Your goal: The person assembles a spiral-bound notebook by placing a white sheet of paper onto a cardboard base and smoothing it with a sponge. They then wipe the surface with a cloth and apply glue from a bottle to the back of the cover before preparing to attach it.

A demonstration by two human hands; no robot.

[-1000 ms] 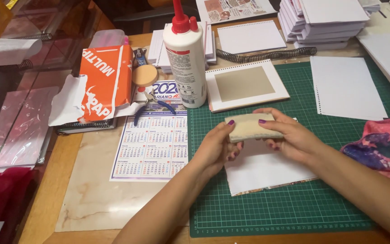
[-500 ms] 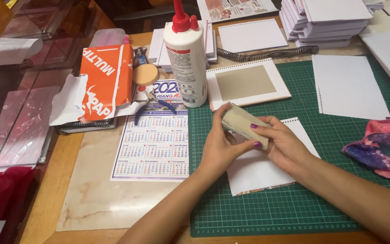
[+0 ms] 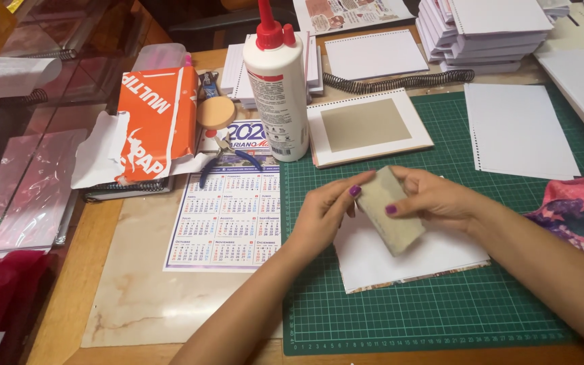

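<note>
Head view: left hand [image 3: 322, 213] and right hand [image 3: 437, 199] both grasp a grey block [image 3: 392, 211].

Matt card, paper and plastic around the green mat

The grey-beige board piece [image 3: 390, 211] looks rough, matt cardboard; under it, smooth white paper sheets [image 3: 410, 260]; the cutting mat [image 3: 441, 311] is matt rubbery plastic, and beyond it the glue bottle [image 3: 276, 94] is glossy plastic.

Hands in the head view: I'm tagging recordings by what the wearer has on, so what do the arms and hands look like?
Both forearms are bare, with no sleeves, watch or bracelets in view. The left hand and the right hand wear no gloves and no rings that show. The fingernails are painted purple.
</note>
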